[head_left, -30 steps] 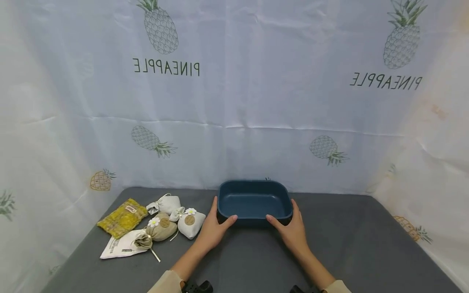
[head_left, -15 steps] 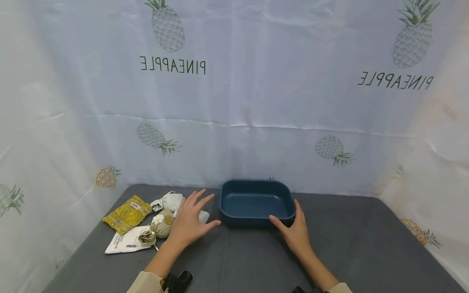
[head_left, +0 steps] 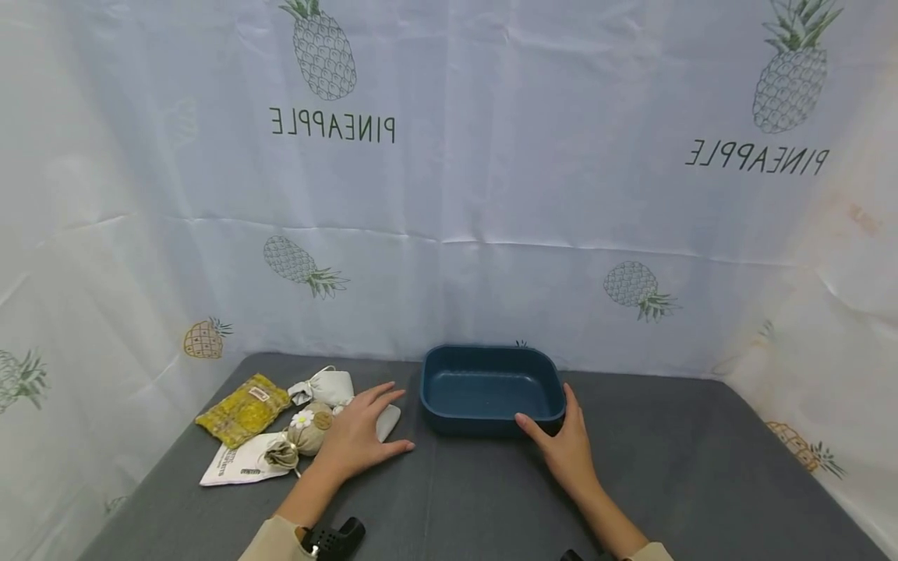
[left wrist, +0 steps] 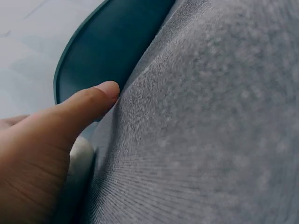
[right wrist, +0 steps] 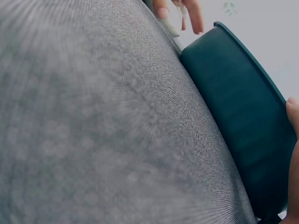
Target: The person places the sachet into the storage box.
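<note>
Resting my left hand (head_left: 358, 440) flat on a white sachet (head_left: 387, 421) — right hand (head_left: 565, 448) relaxed, touching the blue tub (head_left: 491, 386) mid-bench.

Both forearms bare to approx. mid-forearm. Left hand (head_left: 354, 440) and right hand (head_left: 567, 448): no rings, no gloves. Beige/cream sleeve (head_left: 270, 544) on left arm, same fabric at right cuff (head_left: 648, 552). Black wrist-cam mount (head_left: 331, 538) strapped at left wrist; black bit also at right wrist.
</note>
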{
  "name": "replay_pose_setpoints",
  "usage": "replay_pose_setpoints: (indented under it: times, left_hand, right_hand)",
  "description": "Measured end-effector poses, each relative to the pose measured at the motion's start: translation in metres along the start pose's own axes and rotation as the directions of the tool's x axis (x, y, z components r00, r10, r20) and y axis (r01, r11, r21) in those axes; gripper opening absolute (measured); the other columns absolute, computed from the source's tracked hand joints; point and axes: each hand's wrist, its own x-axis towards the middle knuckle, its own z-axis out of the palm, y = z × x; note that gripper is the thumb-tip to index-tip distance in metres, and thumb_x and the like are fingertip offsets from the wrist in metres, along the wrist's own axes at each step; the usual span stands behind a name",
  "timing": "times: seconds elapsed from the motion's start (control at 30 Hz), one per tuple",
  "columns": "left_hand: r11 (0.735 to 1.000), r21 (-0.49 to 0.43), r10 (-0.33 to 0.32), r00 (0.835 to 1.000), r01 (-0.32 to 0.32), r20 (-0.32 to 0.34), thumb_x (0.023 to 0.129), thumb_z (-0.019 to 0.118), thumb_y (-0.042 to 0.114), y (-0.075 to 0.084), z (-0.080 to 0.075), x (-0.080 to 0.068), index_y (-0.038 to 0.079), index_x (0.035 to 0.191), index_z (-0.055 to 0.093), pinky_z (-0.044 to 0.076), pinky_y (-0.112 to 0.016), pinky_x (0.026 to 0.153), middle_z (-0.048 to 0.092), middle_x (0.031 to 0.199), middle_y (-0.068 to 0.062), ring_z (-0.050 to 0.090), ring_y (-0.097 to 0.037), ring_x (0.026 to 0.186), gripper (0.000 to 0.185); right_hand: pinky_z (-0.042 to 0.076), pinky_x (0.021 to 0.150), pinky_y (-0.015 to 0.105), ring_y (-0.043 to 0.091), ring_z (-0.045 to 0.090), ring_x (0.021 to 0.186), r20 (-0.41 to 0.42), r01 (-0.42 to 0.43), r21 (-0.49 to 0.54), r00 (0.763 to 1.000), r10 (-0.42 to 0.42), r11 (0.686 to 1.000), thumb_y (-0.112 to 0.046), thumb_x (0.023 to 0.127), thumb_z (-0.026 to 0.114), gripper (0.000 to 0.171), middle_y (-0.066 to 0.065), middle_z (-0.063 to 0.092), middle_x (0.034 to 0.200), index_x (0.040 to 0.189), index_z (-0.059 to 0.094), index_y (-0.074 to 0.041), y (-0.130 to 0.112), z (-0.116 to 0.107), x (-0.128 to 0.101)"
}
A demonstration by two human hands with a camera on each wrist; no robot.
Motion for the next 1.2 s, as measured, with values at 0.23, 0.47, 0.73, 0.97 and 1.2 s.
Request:
replay_pose_setpoints:
  times: [0.23, 0.47, 0.73, 0.97, 1.2]
  left_hand:
    - [0.995, 0.067, 0.08, 0.997, -0.079, -0.023, 0.072, 0.084, 0.059, -0.003, 0.004, 0.0, 0.028, 0.131, 0.068, 0.057, -0.037, 0.075, 0.066, 0.133, 0.005, 0.07, -0.018, 0.103, 0.069]
    - [0.997, -0.055, 0.052, 0.998, -0.054, -0.038, 0.076, 0.085, 0.047, -0.002, 0.007, 0.001, 0.02, 0.127, 0.072, 0.056, -0.05, 0.088, 0.068, 0.131, -0.004, 0.07, -0.026, 0.105, 0.059]
    - [0.998, 0.003, 0.059, 0.997, -0.059, -0.038, 0.076, 0.085, 0.045, -0.001, 0.009, 0.0, 0.024, 0.112, 0.078, 0.056, -0.038, 0.075, 0.07, 0.108, 0.004, 0.069, -0.019, 0.094, 0.042]
    - [1.0, -0.024, -0.004, 0.992, 0.002, -0.126, 0.077, 0.085, 0.036, 0.003, 0.011, 0.005, 0.025, 0.093, 0.08, 0.052, -0.031, 0.063, 0.069, 0.09, 0.008, 0.068, -0.016, 0.079, 0.02]
    - [0.988, -0.143, -0.082, 0.971, 0.051, -0.224, 0.076, 0.085, 0.026, 0.005, 0.009, 0.009, 0.023, 0.088, 0.08, 0.052, -0.031, 0.065, 0.07, 0.085, 0.009, 0.068, -0.014, 0.076, 0.013]
  right_hand:
    - [0.026, 0.116, 0.07, 0.045, 0.02, 0.154, 0.006, -0.012, 0.006, 1.0, 0.012, 1.0, -0.053, 0.088, 0.074, 0.109, 0.022, 0.014, 0.168, 0.165, 0.004, -0.018, 0.0, 0.0, 0.001]
    - [0.026, 0.117, 0.07, 0.045, 0.022, 0.153, 0.004, -0.011, 0.007, 1.0, 0.011, 1.0, -0.054, 0.088, 0.073, 0.109, 0.023, 0.015, 0.168, 0.165, 0.005, -0.018, -0.001, -0.001, 0.001]
    - [0.026, 0.116, 0.071, 0.046, 0.022, 0.153, 0.001, -0.011, 0.005, 1.0, 0.011, 1.0, -0.054, 0.088, 0.074, 0.109, 0.023, 0.016, 0.168, 0.165, 0.005, -0.018, 0.0, -0.001, 0.002]
    - [0.028, 0.115, 0.071, 0.046, 0.025, 0.152, -0.007, -0.011, 0.004, 1.0, 0.011, 1.0, -0.053, 0.088, 0.074, 0.109, 0.024, 0.018, 0.167, 0.165, 0.006, -0.017, 0.0, -0.002, 0.002]
    - [0.028, 0.114, 0.072, 0.046, 0.023, 0.152, -0.003, -0.015, -0.001, 1.0, 0.015, 1.0, -0.054, 0.087, 0.074, 0.109, 0.023, 0.016, 0.168, 0.165, 0.006, -0.017, 0.0, -0.001, 0.001]
